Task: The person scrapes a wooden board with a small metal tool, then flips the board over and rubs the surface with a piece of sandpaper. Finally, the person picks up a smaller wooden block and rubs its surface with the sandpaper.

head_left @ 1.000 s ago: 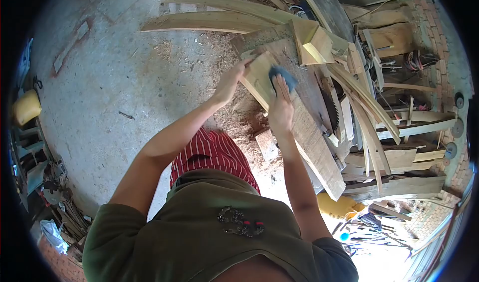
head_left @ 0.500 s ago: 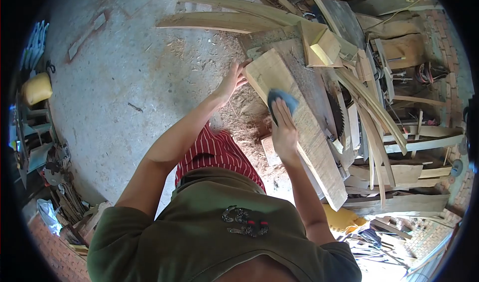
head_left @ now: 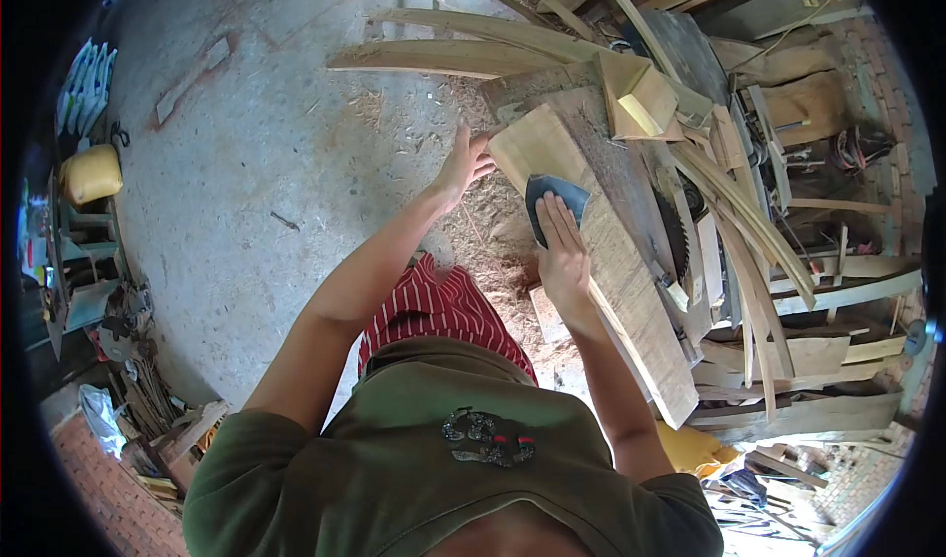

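Observation:
A long pale wooden board (head_left: 623,296) lies slanted in front of me, its near end beside my right forearm. My right hand (head_left: 565,266) presses a dark blue-grey sheet of sandpaper (head_left: 574,198) flat on the board's upper half, fingers straight and together over it; the thumb is hidden. At the board's far left corner is my left hand (head_left: 459,173), fingers spread, fingertips right at the edge and nothing held.
Right of the board, a toothed circular saw blade (head_left: 680,237) stands up from the worktop. An angled wooden block (head_left: 647,101) rests beyond the board. Long curved planks (head_left: 448,58) jut out at the far side. Sawdust (head_left: 493,224) covers the floor by my legs.
The whole view has shifted slightly. My right hand and the sandpaper stay at nearly the same part of the board, the sheet now flatter. My left hand remains by the corner.

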`<state>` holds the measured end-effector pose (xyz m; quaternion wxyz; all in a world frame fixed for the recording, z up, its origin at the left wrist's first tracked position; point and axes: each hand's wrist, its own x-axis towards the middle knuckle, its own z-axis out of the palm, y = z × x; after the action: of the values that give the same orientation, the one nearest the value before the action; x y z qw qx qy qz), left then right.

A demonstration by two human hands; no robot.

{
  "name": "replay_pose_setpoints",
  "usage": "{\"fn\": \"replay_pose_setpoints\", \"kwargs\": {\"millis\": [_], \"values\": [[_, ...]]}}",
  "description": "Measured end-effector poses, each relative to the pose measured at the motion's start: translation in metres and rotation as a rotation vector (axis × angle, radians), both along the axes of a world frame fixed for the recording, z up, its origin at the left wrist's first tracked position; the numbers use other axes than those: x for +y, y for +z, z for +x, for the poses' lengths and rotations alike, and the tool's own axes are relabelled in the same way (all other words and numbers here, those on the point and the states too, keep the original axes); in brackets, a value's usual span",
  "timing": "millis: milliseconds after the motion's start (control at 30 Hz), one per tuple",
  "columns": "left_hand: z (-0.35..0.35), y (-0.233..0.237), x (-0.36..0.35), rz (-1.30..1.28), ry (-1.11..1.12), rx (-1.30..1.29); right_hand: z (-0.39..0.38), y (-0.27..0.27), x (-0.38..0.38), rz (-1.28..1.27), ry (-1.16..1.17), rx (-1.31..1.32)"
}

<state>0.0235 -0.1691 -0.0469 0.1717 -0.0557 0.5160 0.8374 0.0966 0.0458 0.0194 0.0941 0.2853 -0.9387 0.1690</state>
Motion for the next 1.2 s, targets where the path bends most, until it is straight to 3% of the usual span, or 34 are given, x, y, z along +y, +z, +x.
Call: {"fn": "replay_pose_setpoints", "kwargs": {"millis": [200, 267, 333, 467, 500, 567, 767, 867, 967, 1067, 1200], "values": [[-0.002, -0.007, 0.003, 0.023, 0.065, -0.089, -0.073, -0.022, -0.09, -0.06, 0.043, 0.154], [0.0, 0.01, 0.003, 0.011, 0.137, -0.109, -0.075, -0.018, -0.084, -0.054, 0.051, 0.128], [-0.004, -0.004, 0.002, -0.043, 0.074, -0.061, -0.066, -0.012, -0.063, -0.058, 0.066, 0.075], [0.0, 0.003, 0.006, -0.208, 0.104, 0.034, -0.008, -0.002, 0.006, 0.012, -0.119, 0.017], [0.001, 0.005, 0.007, -0.295, 0.089, 0.087, -0.012, -0.004, 0.005, 0.01, -0.115, 0.022], [0.0, 0.009, 0.009, -0.244, 0.107, 0.077, -0.023, -0.002, 0.003, -0.017, -0.139, -0.067], [0.003, 0.018, 0.013, -0.224, 0.125, 0.169, -0.131, -0.021, -0.044, -0.099, -0.255, 0.007], [0.002, 0.023, 0.012, -0.211, 0.165, 0.052, -0.093, -0.024, -0.042, 0.026, -0.187, 0.109], [0.0, 0.007, 0.011, -0.328, 0.155, 0.05, -0.029, -0.011, -0.042, -0.035, -0.097, 0.048], [0.001, 0.022, 0.016, -0.228, 0.191, 0.044, -0.049, -0.015, -0.038, -0.008, -0.074, 0.031], [0.002, 0.028, 0.022, -0.306, 0.207, 0.078, -0.132, -0.01, -0.044, -0.15, -0.288, -0.054]]}}
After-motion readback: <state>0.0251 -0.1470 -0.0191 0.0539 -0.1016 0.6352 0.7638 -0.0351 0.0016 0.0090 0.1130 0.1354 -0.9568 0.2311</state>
